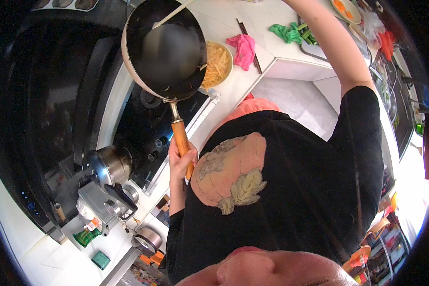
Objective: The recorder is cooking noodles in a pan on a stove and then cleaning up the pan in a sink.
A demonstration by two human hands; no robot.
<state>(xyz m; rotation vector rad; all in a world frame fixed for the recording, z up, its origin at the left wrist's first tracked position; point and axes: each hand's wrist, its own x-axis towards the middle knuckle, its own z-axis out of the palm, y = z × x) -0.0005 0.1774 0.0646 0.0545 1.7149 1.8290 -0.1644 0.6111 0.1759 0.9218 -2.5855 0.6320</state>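
Observation:
My left hand (183, 157) is closed around the wooden handle (180, 137) of a wok. The wok (143, 68) is tilted, its dark inside facing me. A few small food shreds cling near its lower edge, and the middle of its inside is blurred. A pale utensil handle (175, 13) runs from the top edge into the wok. My right forearm (329, 35) stretches up out of the picture, so my right hand is out of view and what it holds is hidden. Partly behind the wok, a bowl (230, 69) contains pale julienned shreds (216, 62).
Black cooktop (157, 107) lies below the wok, with a metal pot (111, 164) beside it. On the counter are a pink cloth (243, 50), dark chopsticks (249, 44), a green cloth (286, 33), cut green vegetables (308, 35) and a plate (355, 16) with orange pieces.

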